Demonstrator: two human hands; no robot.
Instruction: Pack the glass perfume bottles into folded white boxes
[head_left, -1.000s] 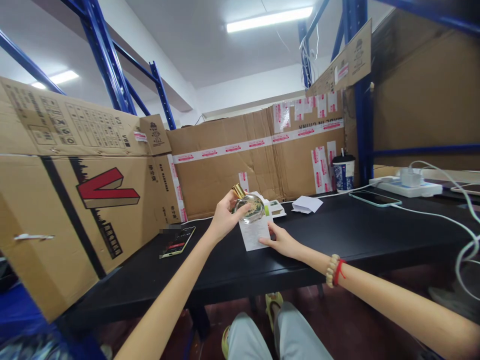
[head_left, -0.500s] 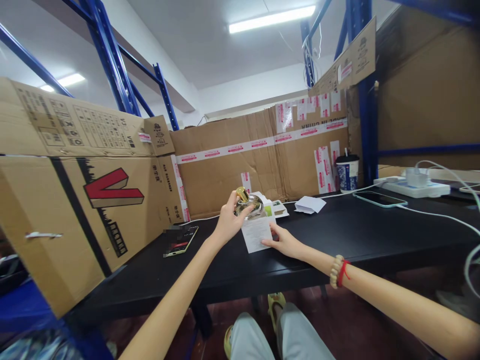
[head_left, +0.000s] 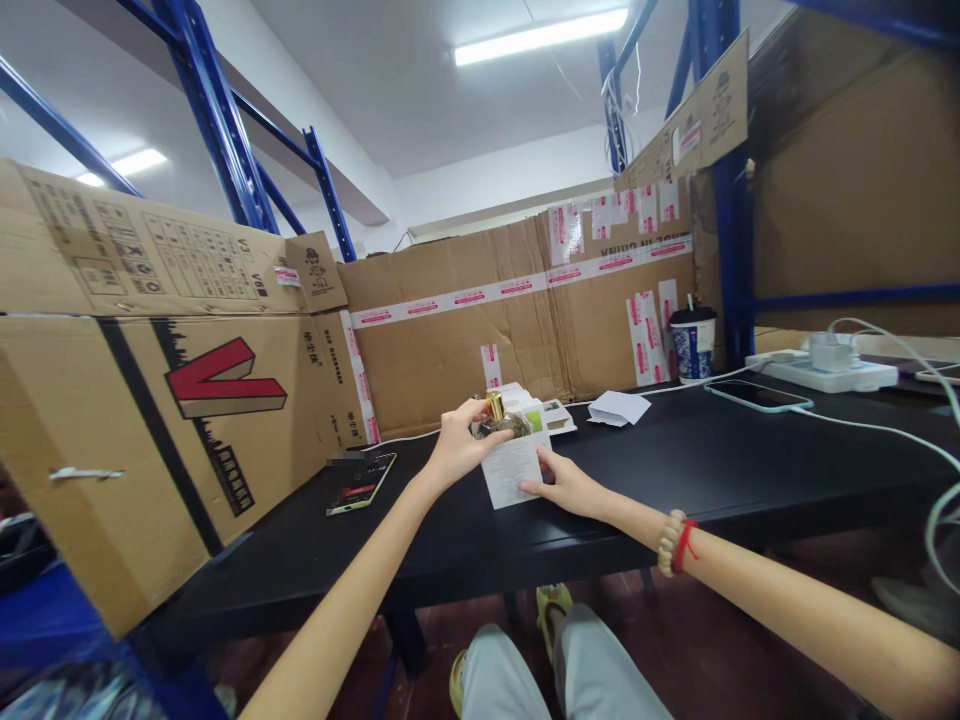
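Observation:
My left hand (head_left: 459,442) is closed around a rounded glass bottle with a gold cap (head_left: 495,405), which looks like a perfume bottle. The bottle's dark, clear body (head_left: 506,427) stands partly inside the top of a white printed box (head_left: 514,476); its lower part is hidden by the box's front face. With thumb and fingers, my right hand (head_left: 564,483) grips the box at its right side. White flaps and a small card with a green patch (head_left: 535,420) show just behind the bottle.
A phone (head_left: 364,484) lies left on the black table (head_left: 645,465). Folded white paper (head_left: 619,407), a second phone (head_left: 757,395), a paper cup (head_left: 692,345) and a power strip (head_left: 832,372) with white cables are on the right. Cardboard walls (head_left: 450,350) enclose the back and left.
My left hand has lowered the bottle further into the top of the box, and its cap is more upright. My right hand stays on the box.

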